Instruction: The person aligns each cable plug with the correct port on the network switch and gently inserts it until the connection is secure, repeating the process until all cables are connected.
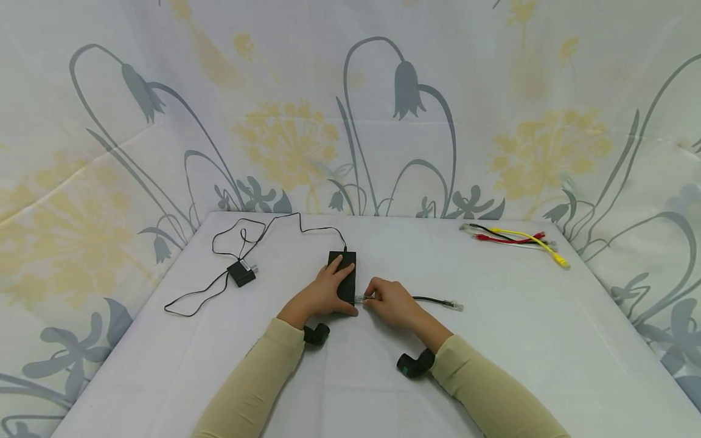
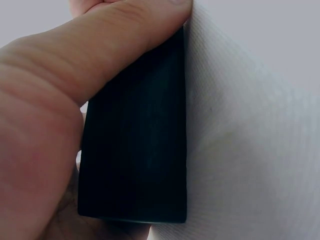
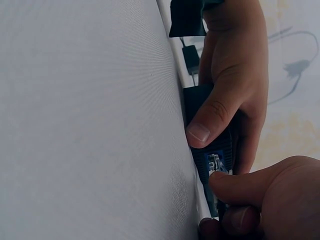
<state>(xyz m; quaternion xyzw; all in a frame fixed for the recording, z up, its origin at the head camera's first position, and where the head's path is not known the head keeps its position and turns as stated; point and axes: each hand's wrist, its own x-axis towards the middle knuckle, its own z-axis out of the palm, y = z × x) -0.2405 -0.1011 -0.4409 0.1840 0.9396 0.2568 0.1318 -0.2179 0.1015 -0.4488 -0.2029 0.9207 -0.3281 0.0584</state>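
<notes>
A small black network switch (image 1: 347, 286) lies on the white table, its long side running away from me. My left hand (image 1: 320, 292) holds it, fingers spread over the top and thumb along the near end. In the right wrist view, a clear network plug (image 3: 215, 161) sits at a blue-edged port in the switch's ridged side. The thumb and fingers of my right hand (image 1: 391, 303) pinch this plug. Its short black network cable (image 1: 432, 298) runs out to the right behind the hand, with a second clear plug (image 1: 453, 305) at the far end.
At the left lies a black power adapter (image 1: 241, 273) with its thin cord (image 1: 216, 237) looped on the cloth and running to the switch's far end. Several network cables, among them a yellow one (image 1: 528, 236) and a red one (image 1: 509, 241), lie at the back right.
</notes>
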